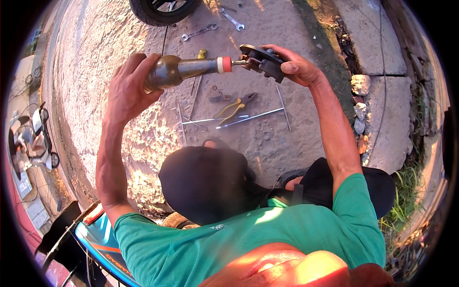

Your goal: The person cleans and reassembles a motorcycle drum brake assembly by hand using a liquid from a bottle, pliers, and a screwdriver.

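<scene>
At eleven o'clock, the left hand (131,86)'s grip is clamped on a smooth brown bottle (162,72), its thin spout (238,62) reaching a round black part (270,61) clamped in the right hand (299,68)'s grip at one. Toward twelve, steel wrenches (231,19) and a rubber-tyred wheel (143,14) dot rough ground (267,138); yellow-handled pliers (230,108) lie nearer centre.

Bottle (184,70) left of part (268,60), pliers (241,102) on ground (260,140)

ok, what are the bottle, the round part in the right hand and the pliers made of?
Bottle: glass or hard plastic, smooth; brown, with shiny highlights.
Round part: probably metal, fairly dull; dark, thin-edged rim.
Pliers: likely steel head, dark; grips plastic or rubber, by their even yellow.
</scene>
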The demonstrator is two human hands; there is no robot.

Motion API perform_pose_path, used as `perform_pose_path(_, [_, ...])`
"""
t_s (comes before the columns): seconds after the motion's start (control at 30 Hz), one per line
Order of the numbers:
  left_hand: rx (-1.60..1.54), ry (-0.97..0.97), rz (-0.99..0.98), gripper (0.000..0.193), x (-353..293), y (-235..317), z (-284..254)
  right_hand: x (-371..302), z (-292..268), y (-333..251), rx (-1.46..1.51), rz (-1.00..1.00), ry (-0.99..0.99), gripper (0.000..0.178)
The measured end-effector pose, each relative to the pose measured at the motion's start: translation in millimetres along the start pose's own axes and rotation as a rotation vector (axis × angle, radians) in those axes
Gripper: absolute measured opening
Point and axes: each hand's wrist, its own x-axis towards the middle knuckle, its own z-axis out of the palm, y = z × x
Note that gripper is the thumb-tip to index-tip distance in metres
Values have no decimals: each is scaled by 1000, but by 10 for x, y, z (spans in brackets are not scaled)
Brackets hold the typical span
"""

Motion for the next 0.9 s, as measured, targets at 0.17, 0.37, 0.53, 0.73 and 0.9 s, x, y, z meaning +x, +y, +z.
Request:
perform_pose_path(0.17, [8,24,-10,80,18,12,2,-7,-12,0,-2,6,14,110])
perform_pose_path(0.37, [-121,20,-115,81,34,61,93,66,104,148,334,-31,136,94])
perform_pose_path(0.53, [-149,22,-168,81,42,126,179,118,137,77,423,28,148,78])
perform_pose_path(0.73, [-201,7,-230,79,32,161,308,89,129,65,480,36,75,75])
perform_pose_path(0.9, [-291,-21,-260,81,4,162,485,25,90,98,464,86,61,70])
